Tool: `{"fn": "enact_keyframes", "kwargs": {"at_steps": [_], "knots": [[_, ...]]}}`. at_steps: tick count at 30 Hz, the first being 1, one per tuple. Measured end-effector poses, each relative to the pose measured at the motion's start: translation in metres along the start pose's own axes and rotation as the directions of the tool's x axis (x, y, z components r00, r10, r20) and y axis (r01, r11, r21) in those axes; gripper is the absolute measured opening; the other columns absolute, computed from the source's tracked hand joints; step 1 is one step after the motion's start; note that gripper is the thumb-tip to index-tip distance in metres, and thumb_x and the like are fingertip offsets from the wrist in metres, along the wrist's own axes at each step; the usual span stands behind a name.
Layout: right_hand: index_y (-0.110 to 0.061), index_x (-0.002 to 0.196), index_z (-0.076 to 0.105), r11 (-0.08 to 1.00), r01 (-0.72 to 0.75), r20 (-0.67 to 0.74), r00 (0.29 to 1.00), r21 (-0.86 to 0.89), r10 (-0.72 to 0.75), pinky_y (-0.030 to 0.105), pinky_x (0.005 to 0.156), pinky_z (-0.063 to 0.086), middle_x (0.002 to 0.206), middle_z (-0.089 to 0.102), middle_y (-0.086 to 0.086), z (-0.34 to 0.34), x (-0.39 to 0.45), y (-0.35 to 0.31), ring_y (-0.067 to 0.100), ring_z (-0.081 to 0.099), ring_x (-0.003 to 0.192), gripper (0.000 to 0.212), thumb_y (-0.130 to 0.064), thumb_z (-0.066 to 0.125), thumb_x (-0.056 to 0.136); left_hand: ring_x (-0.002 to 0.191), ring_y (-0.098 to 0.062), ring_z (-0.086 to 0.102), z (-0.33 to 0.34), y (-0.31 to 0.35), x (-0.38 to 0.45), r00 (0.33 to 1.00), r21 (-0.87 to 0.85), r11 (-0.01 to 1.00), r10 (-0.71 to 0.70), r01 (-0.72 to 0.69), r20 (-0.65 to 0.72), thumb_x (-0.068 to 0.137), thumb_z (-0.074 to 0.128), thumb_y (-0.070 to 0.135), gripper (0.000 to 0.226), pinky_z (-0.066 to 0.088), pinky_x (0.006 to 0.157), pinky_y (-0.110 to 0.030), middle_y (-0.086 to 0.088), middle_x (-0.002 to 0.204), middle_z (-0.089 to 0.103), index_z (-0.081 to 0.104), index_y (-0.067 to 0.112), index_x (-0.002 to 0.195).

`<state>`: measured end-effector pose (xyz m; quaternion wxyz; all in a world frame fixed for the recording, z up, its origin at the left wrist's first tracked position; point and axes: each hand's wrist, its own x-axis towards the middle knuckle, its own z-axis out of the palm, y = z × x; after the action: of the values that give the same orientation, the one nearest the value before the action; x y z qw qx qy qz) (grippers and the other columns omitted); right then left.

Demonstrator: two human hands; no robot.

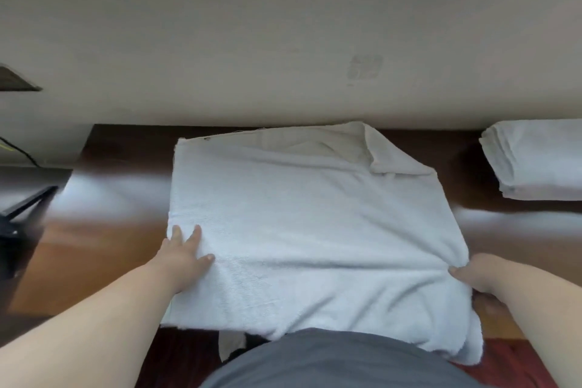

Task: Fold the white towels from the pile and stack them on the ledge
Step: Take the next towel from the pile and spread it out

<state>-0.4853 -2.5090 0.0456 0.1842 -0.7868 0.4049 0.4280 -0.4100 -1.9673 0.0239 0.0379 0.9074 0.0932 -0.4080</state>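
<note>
A white towel (302, 224) lies spread on the dark wooden ledge (119, 195), folded roughly square, with its far right corner turned back. My left hand (184, 253) rests flat on the towel's near left part, fingers straight. My right hand (472, 274) grips the towel's right edge, thumb on top and fingers tucked under the cloth. The towel's near edge hangs over the ledge against my grey shirt. A stack of folded white towels (535, 161) sits at the far right of the ledge.
A pale wall (283, 57) rises directly behind the ledge. A dark stand or frame (25, 208) and a cable sit at the left edge. Red fabric (519, 365) shows at the lower right.
</note>
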Motion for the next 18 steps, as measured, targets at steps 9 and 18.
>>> {"fn": "enact_keyframes", "kwargs": {"at_steps": [9, 18], "knots": [[-0.008, 0.132, 0.031, 0.996, -0.078, -0.363, 0.927, 0.044, 0.089, 0.040, 0.081, 0.046, 0.129, 0.051, 0.019, 0.065, -0.057, -0.011, 0.039, 0.055, 0.114, 0.060, -0.031, 0.065, 0.089, 0.151, -0.031, 0.001, -0.039, -0.011, 0.029, 0.990, 0.314, 0.940, 0.139, -0.130, -0.004, 0.095, 0.033, 0.063, 0.078, 0.016, 0.119, -0.052, -0.005, 0.163, -0.019, -0.012, 0.039, 0.154], [-0.026, 0.158, 0.015, 0.924, 0.279, -0.238, 0.909, -0.263, -0.342, 0.045, 0.119, 0.025, 0.164, 0.017, 0.003, 0.095, -0.080, -0.085, 0.028, 0.016, 0.149, 0.067, -0.043, 0.045, 0.100, 0.125, -0.026, 0.045, -0.060, 0.013, 0.016, 0.950, 0.511, 0.825, 0.310, -0.242, -0.051, 0.099, 0.037, 0.049, 0.054, 0.044, 0.102, -0.039, -0.004, 0.138, 0.041, 0.036, 0.024, 0.146]]}}
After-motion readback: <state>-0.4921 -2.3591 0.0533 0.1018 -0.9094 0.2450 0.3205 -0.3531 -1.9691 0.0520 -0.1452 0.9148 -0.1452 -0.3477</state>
